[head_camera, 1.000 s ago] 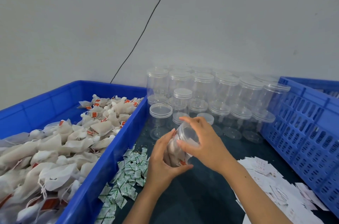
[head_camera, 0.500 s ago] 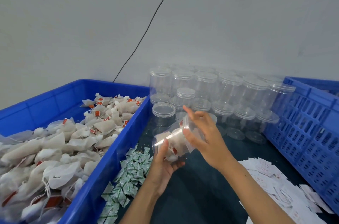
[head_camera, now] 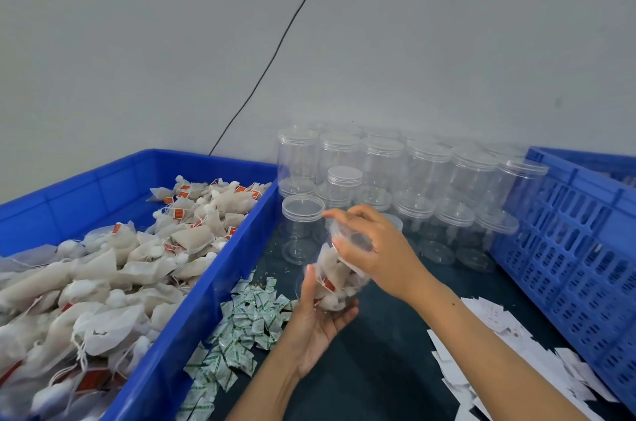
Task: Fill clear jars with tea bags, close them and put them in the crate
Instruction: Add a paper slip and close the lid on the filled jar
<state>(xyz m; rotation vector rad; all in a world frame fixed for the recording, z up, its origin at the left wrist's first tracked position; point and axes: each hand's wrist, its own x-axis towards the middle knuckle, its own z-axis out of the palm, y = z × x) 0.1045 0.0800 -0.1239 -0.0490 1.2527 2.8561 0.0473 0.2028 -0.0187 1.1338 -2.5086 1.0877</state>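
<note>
A clear jar (head_camera: 335,279) stuffed with tea bags is tilted in mid-air above the dark table. My left hand (head_camera: 318,317) cups its bottom from below. My right hand (head_camera: 373,250) grips the clear lid (head_camera: 347,234) on the jar's top end. A blue bin (head_camera: 192,314) on the left holds a heap of tea bags (head_camera: 113,269) with red tags. The blue perforated crate (head_camera: 564,248) stands at the right.
Several empty lidded clear jars (head_camera: 382,172) are stacked against the grey wall behind my hands. Small green-printed sachets (head_camera: 247,327) lie by the bin. White paper slips (head_camera: 488,358) are scattered at the lower right. A black cable runs down the wall.
The jar has swung from tilted left to more upright and dropped lower. My right hand has turned on the lid, and my left hand has slid under the base.
</note>
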